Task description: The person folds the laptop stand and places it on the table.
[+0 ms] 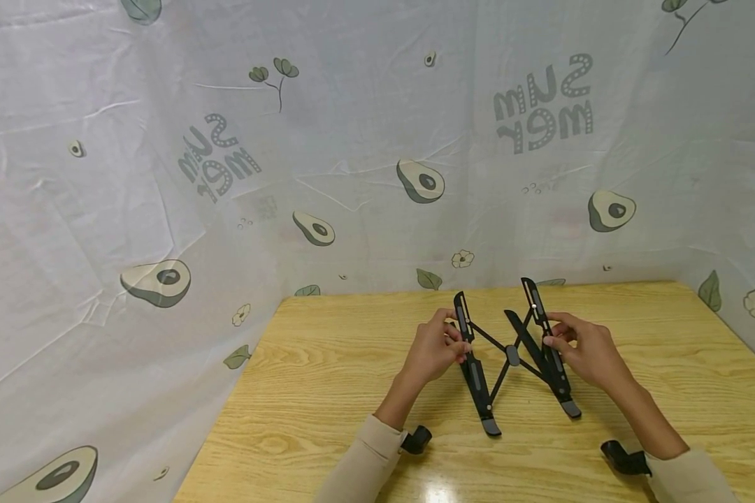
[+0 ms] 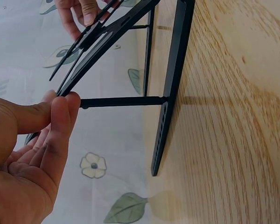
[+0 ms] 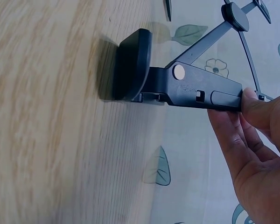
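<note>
Two rails spread and raised, letting go left to do

My folding stand (image 1: 512,356) is on the wooden table (image 1: 327,377), about midway between its left and right edges, the lips (image 1: 492,427) pointing away from the far edge. My left hand (image 1: 433,349) pinches the left rail (image 1: 476,377) between thumb and fingers; my right hand (image 1: 593,351) grips the right rail (image 1: 560,376) the same way. As I judge it, the opening-out is mostly done: the cross brace (image 1: 512,353) makes a wide X, and on the left a strut (image 2: 121,101) props the rail above its base bar (image 2: 174,65). Whether the right side is locked I can't tell; what remains, I think, is checking that and taking my hands away
</note>
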{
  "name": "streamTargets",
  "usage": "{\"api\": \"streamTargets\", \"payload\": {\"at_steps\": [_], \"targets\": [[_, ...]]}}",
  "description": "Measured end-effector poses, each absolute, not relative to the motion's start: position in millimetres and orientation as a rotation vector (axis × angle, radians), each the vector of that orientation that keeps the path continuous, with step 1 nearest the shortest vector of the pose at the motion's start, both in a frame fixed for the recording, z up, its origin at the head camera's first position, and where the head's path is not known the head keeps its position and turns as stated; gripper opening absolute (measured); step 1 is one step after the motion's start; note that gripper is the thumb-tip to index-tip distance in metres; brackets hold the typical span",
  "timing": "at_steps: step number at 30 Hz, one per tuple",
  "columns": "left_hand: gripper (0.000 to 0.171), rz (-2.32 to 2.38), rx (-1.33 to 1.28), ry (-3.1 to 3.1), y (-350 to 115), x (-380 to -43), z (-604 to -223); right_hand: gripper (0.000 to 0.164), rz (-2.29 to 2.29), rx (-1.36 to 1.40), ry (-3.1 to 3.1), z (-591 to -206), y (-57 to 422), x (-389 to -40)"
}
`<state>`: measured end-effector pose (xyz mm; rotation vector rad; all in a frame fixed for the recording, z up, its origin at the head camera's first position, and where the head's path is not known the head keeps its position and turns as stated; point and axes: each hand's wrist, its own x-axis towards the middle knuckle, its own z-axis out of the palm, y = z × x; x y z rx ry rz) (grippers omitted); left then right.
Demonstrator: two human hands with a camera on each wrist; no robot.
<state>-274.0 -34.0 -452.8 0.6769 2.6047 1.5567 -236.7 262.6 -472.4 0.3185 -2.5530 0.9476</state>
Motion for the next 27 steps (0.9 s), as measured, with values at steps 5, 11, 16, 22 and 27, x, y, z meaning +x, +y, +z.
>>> {"api": "streamTargets", "payload": {"at_steps": [5, 11, 16, 22, 27], "targets": [[0.053, 1.546, 0.700, 2.624, -33.8, -273.9, -452.0, 0.041, 0.926, 0.327, -2.545, -471.3, 262.2, -237.1], [0.052, 1.557, 0.691, 2.619, -33.1, -273.2, -451.4, 0.042, 0.918, 0.334, -2.536, -471.0, 261.1, -236.4], [0.051, 1.553, 0.693, 2.625, -32.2, -272.7, -452.5, 0.042, 0.934, 0.329, -2.548, -472.3, 258.3, -235.9], [0.052, 1.546, 0.701, 2.634, -30.6, -272.0, -454.5, 0.042, 0.983, 0.345, -2.565, -471.7, 254.2, -234.5], [0.054, 1.534, 0.697, 2.635, -29.8, -270.9, -454.6, 0.042, 0.988, 0.343, -2.576, -470.8, 252.9, -233.9]]}}
